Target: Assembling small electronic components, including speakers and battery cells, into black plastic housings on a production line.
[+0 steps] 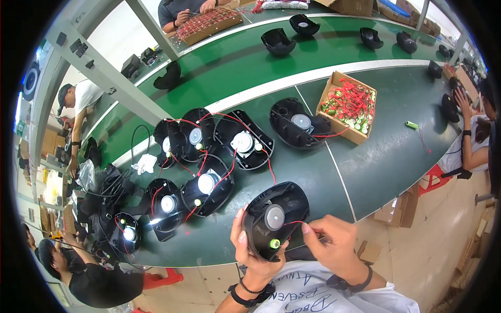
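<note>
My left hand (261,271) wraps around a black plastic speaker housing (293,201), held tilted with its hollow inside up at the table's near edge. Inside sits a round grey speaker driver (274,217), with a small green battery cell (274,243) below it. Between thumb and fingertips, my right hand (336,245) pinches a thin red wire (295,223) that runs into the housing. The wire's far end is hidden by my fingers. Left of my hands lies another open housing (222,195) with a driver and red wires.
Several wired housings (244,122) crowd the dark green table (381,172). A cardboard box (339,129) holds green cells with red leads; one loose cell (412,125) lies to its right. Black cables (112,182) heap at left. Beyond runs a green belt (224,68) with black shells. Co-workers sit around.
</note>
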The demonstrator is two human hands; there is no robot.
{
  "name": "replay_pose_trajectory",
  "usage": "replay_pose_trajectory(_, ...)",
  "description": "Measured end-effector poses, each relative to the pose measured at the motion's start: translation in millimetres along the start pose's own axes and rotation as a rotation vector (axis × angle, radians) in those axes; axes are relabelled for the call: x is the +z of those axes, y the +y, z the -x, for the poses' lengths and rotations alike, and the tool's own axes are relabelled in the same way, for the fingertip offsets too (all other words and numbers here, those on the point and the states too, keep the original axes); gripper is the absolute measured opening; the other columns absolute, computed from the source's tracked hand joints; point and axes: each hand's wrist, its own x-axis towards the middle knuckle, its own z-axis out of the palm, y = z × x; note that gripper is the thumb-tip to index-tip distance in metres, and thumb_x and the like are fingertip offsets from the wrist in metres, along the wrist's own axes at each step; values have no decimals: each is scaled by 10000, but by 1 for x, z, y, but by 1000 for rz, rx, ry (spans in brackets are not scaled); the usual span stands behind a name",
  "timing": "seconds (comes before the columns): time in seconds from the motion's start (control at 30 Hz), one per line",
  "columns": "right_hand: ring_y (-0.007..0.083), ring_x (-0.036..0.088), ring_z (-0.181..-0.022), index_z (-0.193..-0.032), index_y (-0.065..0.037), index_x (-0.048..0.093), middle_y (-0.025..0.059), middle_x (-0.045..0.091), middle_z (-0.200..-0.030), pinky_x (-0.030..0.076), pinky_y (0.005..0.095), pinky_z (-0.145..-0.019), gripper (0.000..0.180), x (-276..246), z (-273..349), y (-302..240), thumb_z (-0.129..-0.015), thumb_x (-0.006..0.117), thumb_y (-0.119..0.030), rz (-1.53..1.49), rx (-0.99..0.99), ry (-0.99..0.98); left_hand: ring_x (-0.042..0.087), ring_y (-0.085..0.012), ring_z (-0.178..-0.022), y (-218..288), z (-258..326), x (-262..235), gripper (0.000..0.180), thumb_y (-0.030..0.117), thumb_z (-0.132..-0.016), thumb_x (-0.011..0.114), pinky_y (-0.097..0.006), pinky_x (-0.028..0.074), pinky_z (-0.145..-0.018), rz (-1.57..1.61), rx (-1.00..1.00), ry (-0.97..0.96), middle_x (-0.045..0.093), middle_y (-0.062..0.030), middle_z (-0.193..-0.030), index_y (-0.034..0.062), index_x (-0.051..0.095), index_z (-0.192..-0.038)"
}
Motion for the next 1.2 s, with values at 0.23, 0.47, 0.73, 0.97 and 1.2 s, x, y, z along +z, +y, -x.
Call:
replay_pose_trajectory(0.23, 273, 644, -638, -918, -6, 710, 87, 665, -731, 527, 412, -640, 106, 34, 14, -10, -879, 807, -24, 83, -217, -17, 465, -274, -1409, 26, 4, 17, 897, 428, -1062, 663, -414, 391, -1181, 370, -613, 457, 388, -202, -1565, -24, 165, -1655)
replay_pose_trajectory(0.47, 328, 659, -847, -979, -15, 736, 119, 689, -915, 539, 461, -820, 138, 62, 34, -29, -851, 778, -44, 140, -429, -276, 592, -226, -1255, 38, 3, -17, 527, 400, -1168, 436, -398, 500, -1055, 653, -755, 633, 574, -136, -1426, 5, 414, -1517)
replay_pose_trajectory(0.73, 349, 667, -947, -1188, -29, 699, 147, 707, -1084, 539, 459, -877, 373, 43, 5, -76, -832, 778, -109, 168, -571, -878, 626, -241, -1252, 8, 41, -73, 693, 599, -1117, 406, -428, 540, -1044, 394, -682, 728, 608, -123, -1397, 27, 470, -1503)
replay_pose_trajectory(0.97, 440, 507, -1293, -1369, -177, 618, 245, 527, -1420, 486, 563, -1022, 718, 67, -147, -69, -734, 921, -319, 624, -641, -599, 671, -255, -1225, 2, 23, -127, 648, 592, -1110, 429, -403, 600, -969, 825, -679, 962, 644, -128, -1392, 88, 520, -1507)
replay_pose_trajectory(1.2, 324, 589, -1138, -1127, -175, 665, 124, 573, -1154, 544, 447, -858, 403, 109, -167, 2, -800, 864, -301, 726, -911, -554, 603, -380, -1326, -7, 51, -141, 872, 140, -913, 823, -492, 493, -1131, 1337, -645, 1209, 557, -232, -1505, 40, 358, -1643)
